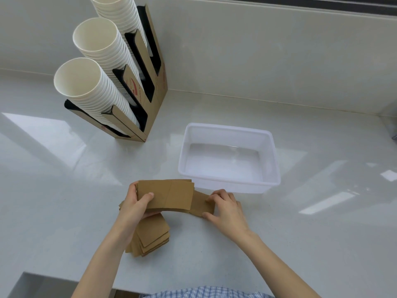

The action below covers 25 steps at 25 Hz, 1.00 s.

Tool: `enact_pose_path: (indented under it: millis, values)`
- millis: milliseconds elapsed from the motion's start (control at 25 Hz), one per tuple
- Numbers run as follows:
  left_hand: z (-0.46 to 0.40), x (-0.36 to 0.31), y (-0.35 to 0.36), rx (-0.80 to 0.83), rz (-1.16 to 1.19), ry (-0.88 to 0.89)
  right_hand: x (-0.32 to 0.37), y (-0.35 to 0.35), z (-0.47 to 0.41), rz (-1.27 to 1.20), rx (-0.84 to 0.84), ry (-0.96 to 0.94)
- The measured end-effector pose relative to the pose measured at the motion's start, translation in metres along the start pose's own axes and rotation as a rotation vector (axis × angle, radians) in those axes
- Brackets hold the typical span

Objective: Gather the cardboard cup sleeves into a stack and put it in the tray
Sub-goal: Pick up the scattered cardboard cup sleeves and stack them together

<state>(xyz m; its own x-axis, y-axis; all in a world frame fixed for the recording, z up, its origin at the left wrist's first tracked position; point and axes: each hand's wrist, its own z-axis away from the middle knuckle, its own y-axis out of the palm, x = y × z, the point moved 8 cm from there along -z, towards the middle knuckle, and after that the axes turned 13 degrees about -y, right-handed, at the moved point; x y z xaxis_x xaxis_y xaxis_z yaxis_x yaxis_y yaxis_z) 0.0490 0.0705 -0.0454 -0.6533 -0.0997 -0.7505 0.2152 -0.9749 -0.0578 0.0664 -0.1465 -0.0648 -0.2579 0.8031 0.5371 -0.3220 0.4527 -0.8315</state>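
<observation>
My left hand (135,203) grips a small stack of flat brown cardboard sleeves (169,195), held just above the counter. A single sleeve (199,204) lies on the counter to the right of that stack, partly under it, and my right hand (225,206) pinches its right end. More sleeves (153,237) lie in a loose, fanned pile below my left hand. The white translucent plastic tray (272,155) stands empty just behind my hands, slightly to the right.
A cardboard cup dispenser (154,93) with three tall columns of white paper cups (86,82) stands at the back left. A white wall runs along the back. The counter's front edge (71,280) steps down at the lower left.
</observation>
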Motion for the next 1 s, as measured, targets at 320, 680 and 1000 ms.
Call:
enact_pose_path:
  millis: [320, 680, 1000]
  values:
    - [0.002, 0.0, -0.003, 0.003, 0.025, 0.001, -0.012, 0.001, 0.003, -0.115, 0.004, 0.171]
    - [0.0, -0.002, -0.002, 0.003, 0.017, 0.003, -0.032, -0.016, 0.025, -0.75, -0.182, 0.288]
    - [0.003, -0.005, 0.011, 0.016, -0.024, 0.012, -0.049, -0.059, 0.043, -0.963, -0.404, 0.271]
